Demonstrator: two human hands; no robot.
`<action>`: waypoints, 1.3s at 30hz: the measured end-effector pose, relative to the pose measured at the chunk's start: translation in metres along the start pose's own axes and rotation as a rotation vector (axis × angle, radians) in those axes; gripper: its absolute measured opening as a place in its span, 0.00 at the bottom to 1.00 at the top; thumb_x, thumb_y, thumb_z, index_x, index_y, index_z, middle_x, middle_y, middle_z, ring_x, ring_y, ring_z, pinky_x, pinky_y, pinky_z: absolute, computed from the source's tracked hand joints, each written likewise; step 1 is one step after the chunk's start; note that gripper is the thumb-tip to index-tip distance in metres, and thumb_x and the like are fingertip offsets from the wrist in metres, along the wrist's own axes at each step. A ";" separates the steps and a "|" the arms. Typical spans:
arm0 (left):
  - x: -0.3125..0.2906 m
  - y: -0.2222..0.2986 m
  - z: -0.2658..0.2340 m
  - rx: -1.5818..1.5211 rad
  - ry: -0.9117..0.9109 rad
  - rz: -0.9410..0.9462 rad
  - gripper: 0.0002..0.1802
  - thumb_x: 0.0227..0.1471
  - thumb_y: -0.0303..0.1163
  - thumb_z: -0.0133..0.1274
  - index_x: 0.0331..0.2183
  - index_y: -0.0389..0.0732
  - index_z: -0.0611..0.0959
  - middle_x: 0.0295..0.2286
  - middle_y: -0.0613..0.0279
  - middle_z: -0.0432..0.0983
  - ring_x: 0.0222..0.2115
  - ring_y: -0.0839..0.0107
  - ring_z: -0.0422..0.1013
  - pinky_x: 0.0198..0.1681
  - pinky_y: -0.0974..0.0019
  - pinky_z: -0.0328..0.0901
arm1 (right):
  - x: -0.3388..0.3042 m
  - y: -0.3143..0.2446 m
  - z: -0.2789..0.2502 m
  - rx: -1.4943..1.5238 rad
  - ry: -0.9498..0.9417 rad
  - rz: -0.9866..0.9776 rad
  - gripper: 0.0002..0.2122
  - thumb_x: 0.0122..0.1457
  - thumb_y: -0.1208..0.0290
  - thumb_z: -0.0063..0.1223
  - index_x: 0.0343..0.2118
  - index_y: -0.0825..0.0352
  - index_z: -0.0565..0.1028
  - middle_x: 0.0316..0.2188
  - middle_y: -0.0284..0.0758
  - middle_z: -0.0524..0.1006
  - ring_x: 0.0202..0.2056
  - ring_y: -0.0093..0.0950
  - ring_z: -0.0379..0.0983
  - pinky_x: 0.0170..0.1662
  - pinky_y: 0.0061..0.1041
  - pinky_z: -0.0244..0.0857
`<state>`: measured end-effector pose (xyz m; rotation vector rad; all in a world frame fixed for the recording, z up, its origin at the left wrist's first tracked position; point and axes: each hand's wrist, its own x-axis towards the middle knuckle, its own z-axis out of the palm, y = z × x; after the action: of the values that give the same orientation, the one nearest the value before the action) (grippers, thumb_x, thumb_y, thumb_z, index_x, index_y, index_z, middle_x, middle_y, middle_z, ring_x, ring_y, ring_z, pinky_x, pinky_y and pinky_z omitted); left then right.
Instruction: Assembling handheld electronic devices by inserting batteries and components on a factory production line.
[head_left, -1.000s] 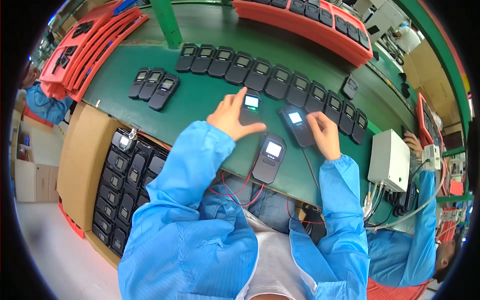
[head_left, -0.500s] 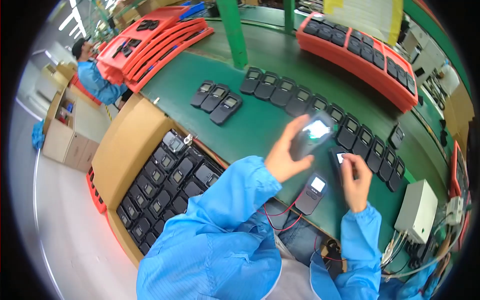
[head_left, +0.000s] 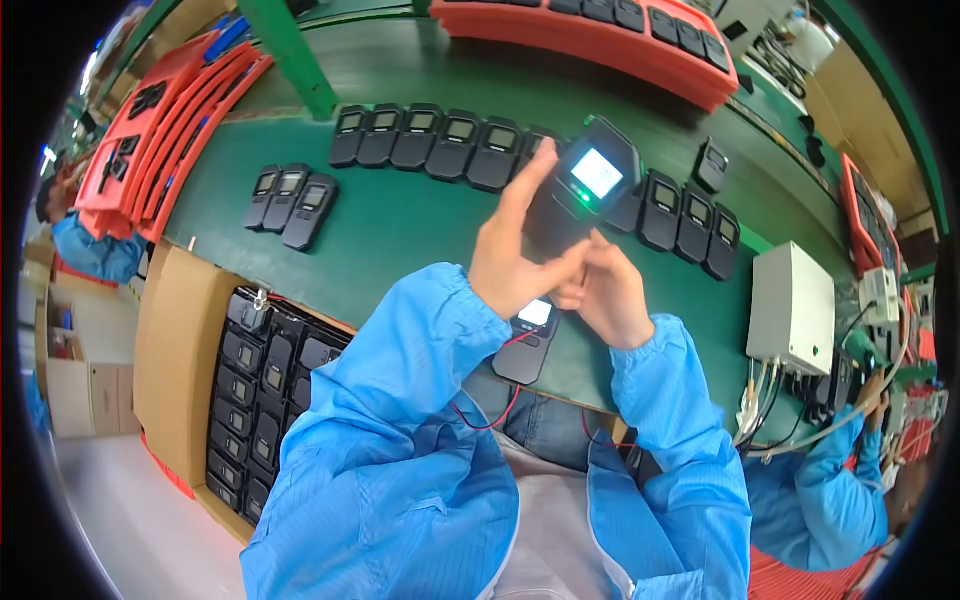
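Observation:
My left hand (head_left: 515,245) grips a black handheld device (head_left: 597,180), raised above the green bench, thumb and fingers along its side. Its screen glows white and a green light shines below it. At its lower end is my right hand (head_left: 610,290), fingers curled in close to my left thumb; whatever they hold is hidden. Below both hands lies another black handheld device (head_left: 522,352) with a lit screen and thin red wires, partly covered by my left hand. A row of similar devices (head_left: 460,140) stretches behind my hands, partly blocked by the raised one.
Three devices (head_left: 290,200) sit at the left. A cardboard box (head_left: 185,350) full of devices stands near left. Red trays (head_left: 600,50) hold more at the back; others are stacked (head_left: 165,140) far left. A white metal box (head_left: 792,305) with cables is at right, near a co-worker's blue sleeve (head_left: 830,490).
My view has turned right. My right hand has left the device by the row and come up against my left hand. The raised device now shows a green light clearly.

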<state>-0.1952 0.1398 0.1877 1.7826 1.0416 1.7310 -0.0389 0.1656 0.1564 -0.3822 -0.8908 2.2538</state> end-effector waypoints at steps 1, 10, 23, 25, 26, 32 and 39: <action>0.004 0.003 0.005 0.004 -0.007 -0.018 0.44 0.40 0.24 0.62 0.59 0.40 0.61 0.57 0.47 0.59 0.57 0.56 0.60 0.56 0.62 0.60 | -0.002 -0.001 -0.006 0.049 -0.044 0.045 0.13 0.61 0.60 0.40 0.36 0.66 0.68 0.21 0.31 0.66 0.19 0.21 0.55 0.21 0.21 0.49; 0.025 -0.004 -0.010 0.122 -0.267 0.149 0.42 0.36 0.23 0.62 0.56 0.40 0.68 0.54 0.45 0.64 0.53 0.55 0.65 0.53 0.63 0.63 | -0.017 -0.014 0.007 -0.106 0.169 0.064 0.16 0.64 0.54 0.36 0.31 0.63 0.68 0.17 0.26 0.58 0.16 0.17 0.48 0.18 0.18 0.40; 0.057 -0.026 0.019 0.091 -0.404 0.180 0.28 0.38 0.25 0.59 0.47 0.45 0.79 0.52 0.47 0.68 0.49 0.52 0.69 0.53 0.56 0.64 | -0.015 -0.030 0.006 -0.038 0.278 -0.107 0.11 0.64 0.57 0.44 0.34 0.60 0.69 0.13 0.20 0.55 0.13 0.12 0.44 0.16 0.16 0.36; 0.065 -0.033 0.019 0.153 -0.382 0.303 0.27 0.38 0.25 0.59 0.46 0.45 0.80 0.52 0.47 0.68 0.49 0.52 0.69 0.53 0.56 0.64 | -0.014 -0.031 0.001 -0.029 0.311 -0.129 0.10 0.64 0.58 0.46 0.35 0.59 0.70 0.12 0.18 0.55 0.12 0.10 0.43 0.16 0.16 0.34; 0.071 -0.036 0.018 0.218 -0.348 0.427 0.25 0.39 0.26 0.59 0.45 0.45 0.81 0.51 0.47 0.69 0.49 0.52 0.70 0.52 0.57 0.64 | -0.013 -0.034 0.000 -0.078 0.391 -0.151 0.10 0.64 0.58 0.45 0.35 0.59 0.70 0.12 0.18 0.55 0.12 0.11 0.43 0.16 0.16 0.35; 0.132 -0.083 0.024 0.264 -0.124 0.275 0.22 0.44 0.31 0.59 0.45 0.44 0.80 0.51 0.51 0.70 0.49 0.54 0.70 0.52 0.58 0.64 | -0.020 -0.048 -0.007 -0.147 0.555 -0.172 0.08 0.64 0.62 0.45 0.34 0.60 0.71 0.14 0.20 0.57 0.11 0.13 0.44 0.15 0.16 0.37; 0.146 -0.238 -0.020 0.915 -0.469 -0.096 0.28 0.53 0.42 0.54 0.54 0.44 0.72 0.56 0.51 0.63 0.57 0.58 0.60 0.58 0.63 0.56 | -0.011 -0.042 -0.001 -0.063 0.439 -0.152 0.09 0.64 0.65 0.39 0.39 0.64 0.69 0.22 0.30 0.69 0.13 0.17 0.53 0.18 0.17 0.51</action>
<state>-0.2740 0.3951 0.1032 2.4178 1.7999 0.6962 -0.0101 0.1818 0.1851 -0.7753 -0.7305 1.9007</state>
